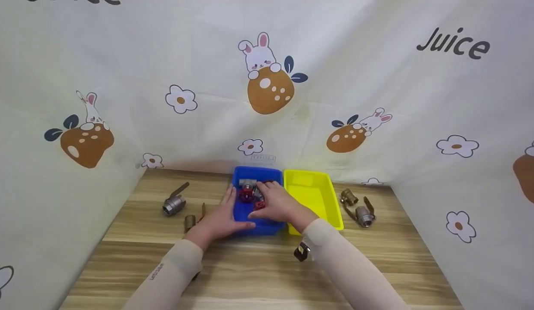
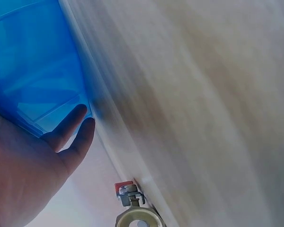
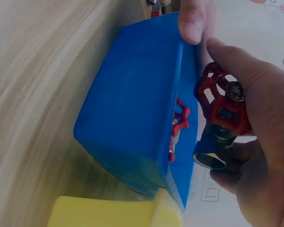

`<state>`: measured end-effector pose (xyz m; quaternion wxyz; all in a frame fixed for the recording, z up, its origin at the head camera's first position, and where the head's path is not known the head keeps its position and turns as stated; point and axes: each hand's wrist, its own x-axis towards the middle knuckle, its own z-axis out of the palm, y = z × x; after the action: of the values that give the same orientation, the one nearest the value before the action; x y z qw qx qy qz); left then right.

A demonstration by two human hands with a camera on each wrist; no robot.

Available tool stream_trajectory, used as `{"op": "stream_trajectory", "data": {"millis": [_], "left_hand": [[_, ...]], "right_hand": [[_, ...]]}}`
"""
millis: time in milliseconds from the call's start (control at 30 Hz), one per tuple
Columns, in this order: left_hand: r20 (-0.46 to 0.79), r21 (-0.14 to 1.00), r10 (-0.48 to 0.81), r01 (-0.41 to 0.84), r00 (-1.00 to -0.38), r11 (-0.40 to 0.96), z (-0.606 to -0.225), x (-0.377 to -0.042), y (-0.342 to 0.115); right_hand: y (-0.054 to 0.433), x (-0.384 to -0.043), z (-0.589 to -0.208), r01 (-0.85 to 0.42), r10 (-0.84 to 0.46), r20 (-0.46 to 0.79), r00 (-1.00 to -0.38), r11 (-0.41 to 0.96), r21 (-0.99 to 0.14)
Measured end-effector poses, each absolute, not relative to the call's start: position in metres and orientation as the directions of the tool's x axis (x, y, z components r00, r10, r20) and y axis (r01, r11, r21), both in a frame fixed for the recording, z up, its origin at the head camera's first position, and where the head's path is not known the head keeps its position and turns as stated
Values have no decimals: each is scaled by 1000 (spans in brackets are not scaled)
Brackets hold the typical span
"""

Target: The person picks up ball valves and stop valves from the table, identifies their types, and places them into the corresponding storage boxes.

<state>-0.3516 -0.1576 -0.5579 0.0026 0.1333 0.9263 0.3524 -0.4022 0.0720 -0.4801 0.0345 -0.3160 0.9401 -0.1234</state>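
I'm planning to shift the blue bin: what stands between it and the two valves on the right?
The yellow bin stands between the blue bin and those two valves; the head view shows it.

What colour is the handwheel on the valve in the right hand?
Red; the handwheel shows best from the right wrist.

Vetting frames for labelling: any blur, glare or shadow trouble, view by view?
Head: fairly even light, soft shadows on the wood tabletop; left wrist: tabletop blurred, brass valve cut off by the bottom edge; right wrist: held red-wheeled valve legible, its metal body dark.
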Motion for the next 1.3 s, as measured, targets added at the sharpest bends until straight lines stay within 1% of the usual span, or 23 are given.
{"op": "stream_trajectory", "data": {"millis": [200, 500, 800, 967, 1100, 1300], "left_hand": [[71, 666, 243, 227, -967, 710, -553, -348, -156], [66, 640, 234, 221, -970, 735, -553, -350, -155], [50, 649, 228, 205, -972, 733, -553, -350, -154], [51, 658, 226, 203, -973, 725, -552, -350, -154], [56, 655, 229, 208, -972, 726, -552, -350, -154], [54, 658, 226, 205, -973, 725, -550, -348, -155]], "right_hand": [[67, -406, -489, -588, -603, 4, -798, 775, -232], [65, -411, -501, -582, -609, -34, -793, 772, -257], [64, -418, -512, -628, -650, -43, -758, 747, -220], [62, -419, -513, -652, -669, -47, -741, 736, -183], [60, -419, -512, -641, -659, -63, -750, 747, -179], [56, -422, -510, -641, -662, -90, -744, 745, -187]]}}
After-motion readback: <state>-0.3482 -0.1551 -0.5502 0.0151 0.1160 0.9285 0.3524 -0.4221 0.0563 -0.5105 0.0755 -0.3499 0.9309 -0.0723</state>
